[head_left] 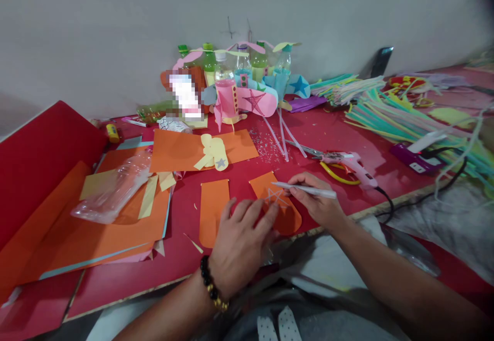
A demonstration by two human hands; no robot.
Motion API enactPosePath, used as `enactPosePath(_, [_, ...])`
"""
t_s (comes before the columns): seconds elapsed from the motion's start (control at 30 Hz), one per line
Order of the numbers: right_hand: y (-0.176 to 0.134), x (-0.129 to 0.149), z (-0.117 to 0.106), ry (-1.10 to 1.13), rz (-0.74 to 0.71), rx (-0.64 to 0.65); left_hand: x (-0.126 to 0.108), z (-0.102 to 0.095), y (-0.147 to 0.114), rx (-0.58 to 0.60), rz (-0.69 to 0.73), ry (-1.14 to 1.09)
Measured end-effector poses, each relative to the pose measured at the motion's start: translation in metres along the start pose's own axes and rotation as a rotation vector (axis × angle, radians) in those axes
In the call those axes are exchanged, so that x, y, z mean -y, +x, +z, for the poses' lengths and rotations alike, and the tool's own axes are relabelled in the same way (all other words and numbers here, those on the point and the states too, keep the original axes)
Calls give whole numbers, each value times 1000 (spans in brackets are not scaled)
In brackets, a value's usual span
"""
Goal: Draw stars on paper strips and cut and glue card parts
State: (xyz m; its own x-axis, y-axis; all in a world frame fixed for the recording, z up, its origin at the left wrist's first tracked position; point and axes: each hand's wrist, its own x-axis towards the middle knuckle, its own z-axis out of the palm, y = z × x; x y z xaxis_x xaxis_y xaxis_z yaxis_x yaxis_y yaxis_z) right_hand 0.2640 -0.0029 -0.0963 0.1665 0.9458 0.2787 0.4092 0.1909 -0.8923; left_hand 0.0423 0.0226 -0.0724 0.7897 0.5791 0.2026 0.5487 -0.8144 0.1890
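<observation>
My right hand (317,203) grips a white pen (324,193), its tip over a rounded orange paper piece (288,221). A pale star outline (275,196) is drawn on that piece. My left hand (241,240), wearing a beaded bracelet, lies palm down with its fingers spread. Its fingertips rest on the lower left part of the same piece and partly cover it. A second orange paper piece (213,202) of similar shape lies just left, partly behind my left hand. Cream paper cut-outs (214,150), one with a grey star, sit on an orange sheet (173,148) farther back.
Bottle planes (226,94) with paper wings stand by the wall. At right are a pink glue gun (358,168), scissors (304,148), a purple power strip (417,160) and pipe cleaners (401,114). A plastic bottle (111,192) lies on stacked paper at left.
</observation>
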Motion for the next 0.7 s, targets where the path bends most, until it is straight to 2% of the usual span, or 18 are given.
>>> enactPosePath(0.13, [1, 1, 0, -55, -32, 20, 11, 5, 11, 11, -89, 37])
enactPosePath(0.3, [2, 2, 1, -106, -33, 49, 12, 12, 13, 30, -73, 56])
enactPosePath(0.7, [5, 5, 3, -162, 0, 87, 12, 11, 13, 31, -74, 60])
